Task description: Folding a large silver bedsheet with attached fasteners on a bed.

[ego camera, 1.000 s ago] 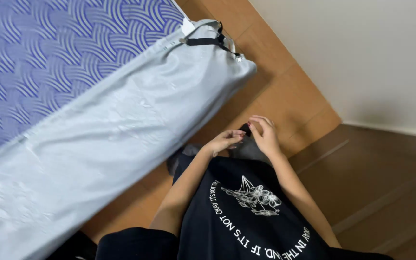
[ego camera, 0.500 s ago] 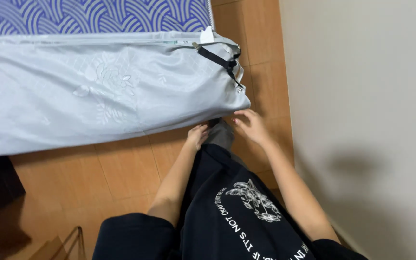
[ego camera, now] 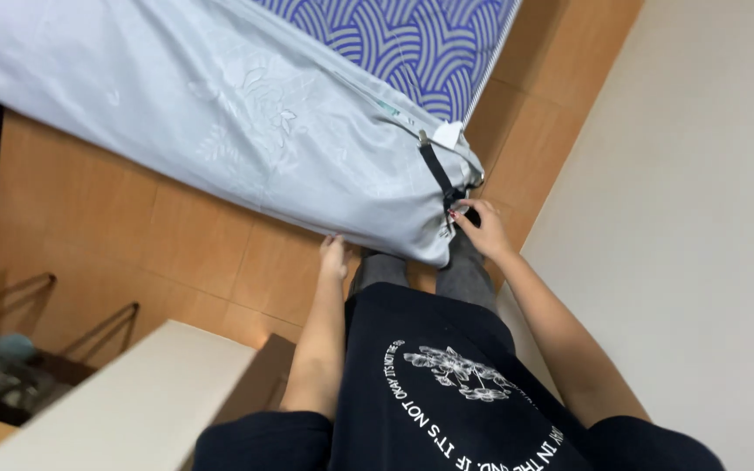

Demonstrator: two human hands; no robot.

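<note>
Strapping the mattress corner – keep that cover taut

Right hand (ego camera: pixel 482 228) pinches the black strap (ego camera: pixel 441 179) at 1 o'clock; left hand (ego camera: pixel 334 258) flat, fingers together, under the grey mattress cover (ego camera: pixel 246 131) – pull evenly.

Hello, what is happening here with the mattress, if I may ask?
A person in a black printed shirt stands over the corner of a mattress in a pale grey floral cover on a tan tiled floor. The right hand grips the black elastic strap at the corner. The left hand touches the mattress's lower edge. A blue wave-patterned sheet shows on top.
</note>
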